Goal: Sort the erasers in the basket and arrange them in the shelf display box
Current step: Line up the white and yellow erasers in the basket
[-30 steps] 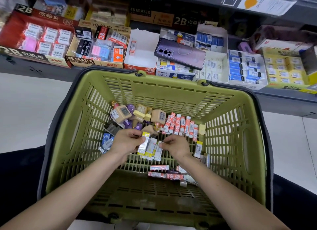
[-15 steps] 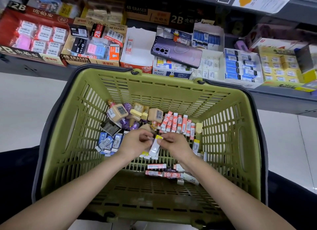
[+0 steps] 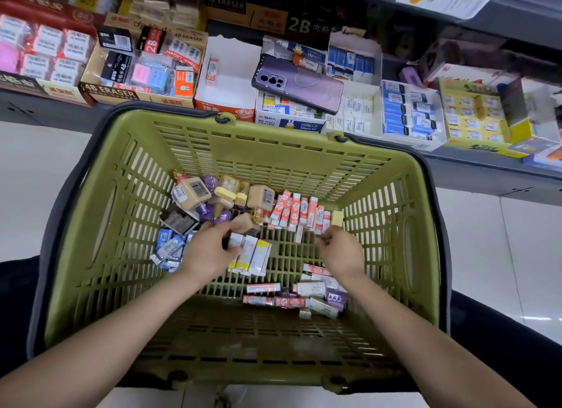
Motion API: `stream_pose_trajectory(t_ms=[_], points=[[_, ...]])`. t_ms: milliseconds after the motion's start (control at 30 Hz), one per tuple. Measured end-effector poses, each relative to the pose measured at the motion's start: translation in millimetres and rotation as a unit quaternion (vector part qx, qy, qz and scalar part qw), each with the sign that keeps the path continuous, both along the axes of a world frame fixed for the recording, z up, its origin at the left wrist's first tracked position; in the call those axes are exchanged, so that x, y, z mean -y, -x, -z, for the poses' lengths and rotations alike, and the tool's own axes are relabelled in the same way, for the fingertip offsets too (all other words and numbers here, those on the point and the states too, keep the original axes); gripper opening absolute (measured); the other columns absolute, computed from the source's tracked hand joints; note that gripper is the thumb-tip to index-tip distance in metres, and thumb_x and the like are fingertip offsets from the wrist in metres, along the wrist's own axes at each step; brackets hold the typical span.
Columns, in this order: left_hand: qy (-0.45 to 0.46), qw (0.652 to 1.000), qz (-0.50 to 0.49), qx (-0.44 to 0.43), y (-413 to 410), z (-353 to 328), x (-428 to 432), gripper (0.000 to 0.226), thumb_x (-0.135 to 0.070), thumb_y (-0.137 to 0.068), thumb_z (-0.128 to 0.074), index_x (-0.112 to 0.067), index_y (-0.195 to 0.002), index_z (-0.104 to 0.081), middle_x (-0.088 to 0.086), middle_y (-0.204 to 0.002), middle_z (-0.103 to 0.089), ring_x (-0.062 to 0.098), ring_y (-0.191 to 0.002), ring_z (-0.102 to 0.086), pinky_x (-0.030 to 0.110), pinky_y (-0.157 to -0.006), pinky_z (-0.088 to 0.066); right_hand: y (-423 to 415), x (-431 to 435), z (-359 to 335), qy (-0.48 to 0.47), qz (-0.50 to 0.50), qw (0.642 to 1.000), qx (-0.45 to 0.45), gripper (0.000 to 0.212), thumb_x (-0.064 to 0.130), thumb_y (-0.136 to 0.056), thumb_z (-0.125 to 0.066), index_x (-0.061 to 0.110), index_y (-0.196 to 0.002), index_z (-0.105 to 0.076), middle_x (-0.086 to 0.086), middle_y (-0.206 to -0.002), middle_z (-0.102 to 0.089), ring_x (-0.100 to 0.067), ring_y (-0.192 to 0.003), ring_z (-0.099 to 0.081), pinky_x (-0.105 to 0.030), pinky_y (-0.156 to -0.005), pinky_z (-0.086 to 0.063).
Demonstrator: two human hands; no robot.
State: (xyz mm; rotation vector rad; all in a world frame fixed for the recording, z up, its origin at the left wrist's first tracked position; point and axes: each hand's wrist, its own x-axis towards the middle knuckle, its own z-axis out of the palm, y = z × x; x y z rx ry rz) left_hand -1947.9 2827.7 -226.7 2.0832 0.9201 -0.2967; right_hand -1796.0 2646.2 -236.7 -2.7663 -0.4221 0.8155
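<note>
Store shelf (image 3: 474, 170) stocked with eraser boxes (image 3: 407, 112), a green basket (image 3: 273, 152) close in front of it.
A phone (image 3: 299, 83) lies across the boxes, beside a white box (image 3: 234, 85) holding one eraser. Both hands are down in the basket: the left hand (image 3: 209, 252) grips a bundle of yellow-ended erasers (image 3: 251, 255); the right hand (image 3: 340, 249) has curled fingers, and I cannot tell whether it holds anything. Red erasers (image 3: 298, 209) line the basket's far wall.
</note>
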Motion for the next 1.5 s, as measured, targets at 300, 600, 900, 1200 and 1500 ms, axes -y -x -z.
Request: stream_pose_trajectory(t_ms=[300, 600, 900, 1200, 1500], points=[[0.005, 0.998, 0.055, -0.031, -2.5, 6.9, -0.9, 0.060, -0.026, -0.083, -0.070, -0.026, -0.137, -0.044, 0.008, -0.140, -0.041, 0.026, -0.123, -0.047, 0.033, -0.100, -0.041, -3.0, 2.6, 28.1, 0.190, -0.028, 0.981, 0.034, 0.037, 0.019, -0.089, -0.061, 0.010, -0.123, -0.049, -0.001, -0.086, -0.065, -0.016, -0.065, -0.056, -0.021, -0.045, -0.040], [0.048, 0.997, 0.050, -0.018, -1.6, 16.3, -4.7, 0.058, -0.021, -0.082, -0.071, -0.022, -0.135, -0.047, 0.008, -0.137, -0.047, 0.024, -0.123, -0.046, 0.029, -0.096, -0.039, 21.6, -13.9, -17.7, -0.081, 0.180, 0.960, -0.197, 0.045, 0.007, -0.075, -0.073, 0.013, -0.114, -0.051, -0.005, -0.092, -0.064, -0.017, -0.073, -0.064, -0.036, -0.071, -0.058], [0.052, 0.998, 0.045, -0.010, -3.1, 14.4, -5.2, 0.051, -0.022, -0.086, -0.066, -0.021, -0.134, -0.050, 0.007, -0.137, -0.049, 0.023, -0.123, -0.048, 0.031, -0.098, -0.041, 60.7, -63.6, -7.2, -0.136, 0.052, 0.973, -0.181, 0.034, 0.026, -0.079, -0.073, 0.020, -0.100, -0.047, -0.006, -0.084, -0.063, -0.025, -0.071, -0.061, -0.039, -0.066, -0.053], [0.016, 0.997, 0.034, 0.068, -13.4, -24.2, 1.2, 0.039, -0.019, -0.089, -0.061, -0.017, -0.128, -0.054, 0.004, -0.124, -0.056, 0.019, -0.112, -0.056, 0.031, -0.090, -0.045, -2.4, 16.4, -24.8, 0.021, -0.020, 0.990, -0.138, 0.028, 0.016, -0.089, -0.062, 0.012, -0.116, -0.062, 0.001, -0.118, -0.063, -0.019, -0.101, -0.064, -0.036, -0.088, -0.054], [0.106, 0.988, 0.076, 0.080, -14.0, -32.3, 16.1, 0.030, -0.020, -0.089, -0.062, -0.019, -0.120, -0.059, 0.000, -0.106, -0.061, 0.015, -0.099, -0.059, 0.026, -0.083, -0.046, -18.2, 7.9, -6.5, 0.285, -0.372, 0.868, -0.164, 0.048, 0.031, -0.083, -0.069, 0.011, -0.124, -0.055, -0.009, -0.120, -0.060, -0.025, -0.105, -0.058, -0.033, -0.085, -0.050]])
